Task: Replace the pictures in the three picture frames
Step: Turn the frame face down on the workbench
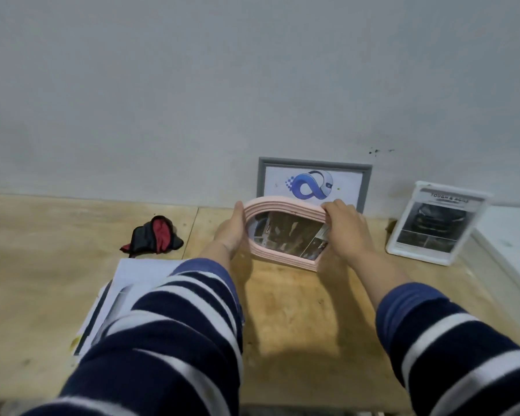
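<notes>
A pink arched picture frame with a dark photo collage in it stands tilted on the wooden table. My left hand grips its left edge and my right hand holds its top right corner. Behind it a grey rectangular frame with a blue logo picture leans against the wall. To the right a white frame with a dark car advert leans back, tilted. Loose printed sheets lie at the left under my left sleeve.
A crumpled red and black cloth lies on the table left of the frames. A white raised surface borders the table at the right. The grey wall runs close behind the frames.
</notes>
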A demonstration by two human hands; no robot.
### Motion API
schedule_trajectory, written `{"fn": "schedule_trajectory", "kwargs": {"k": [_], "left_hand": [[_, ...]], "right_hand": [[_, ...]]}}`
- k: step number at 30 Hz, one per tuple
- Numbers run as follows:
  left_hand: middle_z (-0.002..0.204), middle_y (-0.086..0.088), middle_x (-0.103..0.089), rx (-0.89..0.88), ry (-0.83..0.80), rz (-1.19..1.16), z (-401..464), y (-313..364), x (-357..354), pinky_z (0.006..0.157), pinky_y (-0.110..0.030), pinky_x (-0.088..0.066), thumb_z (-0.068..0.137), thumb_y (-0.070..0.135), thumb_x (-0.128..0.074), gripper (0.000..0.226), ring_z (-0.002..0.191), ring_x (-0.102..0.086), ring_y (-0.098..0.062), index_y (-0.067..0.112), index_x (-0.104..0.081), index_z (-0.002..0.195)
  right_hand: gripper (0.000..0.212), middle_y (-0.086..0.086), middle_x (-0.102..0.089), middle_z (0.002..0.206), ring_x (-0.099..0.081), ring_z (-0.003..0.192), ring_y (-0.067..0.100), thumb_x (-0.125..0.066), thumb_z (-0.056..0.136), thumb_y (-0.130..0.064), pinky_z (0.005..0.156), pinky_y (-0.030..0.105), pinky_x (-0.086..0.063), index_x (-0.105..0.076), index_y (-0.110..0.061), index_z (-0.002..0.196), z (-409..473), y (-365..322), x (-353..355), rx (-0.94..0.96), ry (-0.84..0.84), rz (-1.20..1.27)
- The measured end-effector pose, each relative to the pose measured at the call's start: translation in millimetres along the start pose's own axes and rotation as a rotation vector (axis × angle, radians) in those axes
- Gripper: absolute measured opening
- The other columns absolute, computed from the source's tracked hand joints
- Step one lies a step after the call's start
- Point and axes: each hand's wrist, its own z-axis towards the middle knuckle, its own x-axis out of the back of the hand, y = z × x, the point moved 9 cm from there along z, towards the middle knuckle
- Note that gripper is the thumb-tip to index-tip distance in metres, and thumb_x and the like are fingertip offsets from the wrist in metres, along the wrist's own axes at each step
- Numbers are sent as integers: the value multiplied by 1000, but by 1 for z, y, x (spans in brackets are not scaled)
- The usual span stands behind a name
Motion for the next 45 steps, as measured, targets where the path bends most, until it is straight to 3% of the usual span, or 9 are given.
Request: {"fn": "schedule_trajectory", "kwargs": {"k": [3,6,14,18,25,30,37,41,45], "left_hand": [[108,-3,-64,7,-11,0,-18,-12,-19,89,-32,-33,92,71,-23,66,97,-54,-18,21,-66,103],[116,-7,-66,27,27,43,-30,-26,-29,95,-35,-36,85,78,-22,81,106,-56,-23,16,-68,111],[142,-9,-45,138,129,113,-63,-66,-35,107,-38,-28,97,62,-18,73,128,-42,-29,8,-43,141],[118,-6,-53,167,138,143,-72,-89,-41,95,-36,-34,97,63,-20,71,104,-48,-25,9,-50,131],[137,-17,-48,247,138,351,-88,-121,-47,107,-52,-34,85,69,-27,81,122,-44,-36,11,-43,139],[144,-17,-41,226,108,652,-97,-126,-51,109,-41,-26,97,52,-34,63,133,-32,-36,9,-38,144],[135,-15,-43,232,119,773,-100,-134,-52,100,-44,-31,91,45,-43,61,125,-36,-37,9,-39,140],[139,-15,-34,212,128,890,-100,-132,-55,103,-45,-30,92,37,-43,58,127,-31,-36,7,-34,140],[141,-14,-28,234,201,868,-102,-133,-54,101,-42,-35,90,30,-52,57,129,-29,-33,3,-35,137]], "right_hand": [[48,2,-50,129,-44,114,24,-45,91,1,94,35,-33,-47,-21,133,-22,10,2,36,4,-47],[55,0,-48,133,-42,117,24,-49,87,2,96,34,-30,-44,-22,137,-38,14,3,94,16,-99],[43,0,-55,131,-47,118,22,-48,90,-10,97,38,-35,-47,-23,132,-104,17,-7,290,-33,-142],[40,-1,-55,129,-48,118,22,-50,91,-20,100,38,-37,-49,-25,131,-151,21,-33,387,-121,-145],[37,-5,-53,120,-46,110,19,-52,90,-24,90,34,-42,-48,-30,127,-195,27,-70,468,-239,-113],[34,0,-58,107,-51,98,23,-62,81,-14,75,36,-47,-57,-25,113,-210,30,-92,488,-274,-124],[34,1,-60,101,-52,92,23,-63,80,-16,69,33,-46,-63,-22,114,-219,29,-100,504,-255,-72],[35,0,-58,110,-49,102,20,-45,91,-19,79,33,-44,-61,-19,123,-214,29,-99,430,-337,53],[45,1,-50,126,-43,116,20,-45,89,-2,96,36,-44,-55,-17,130,-186,64,-97,3,-284,140]]}}
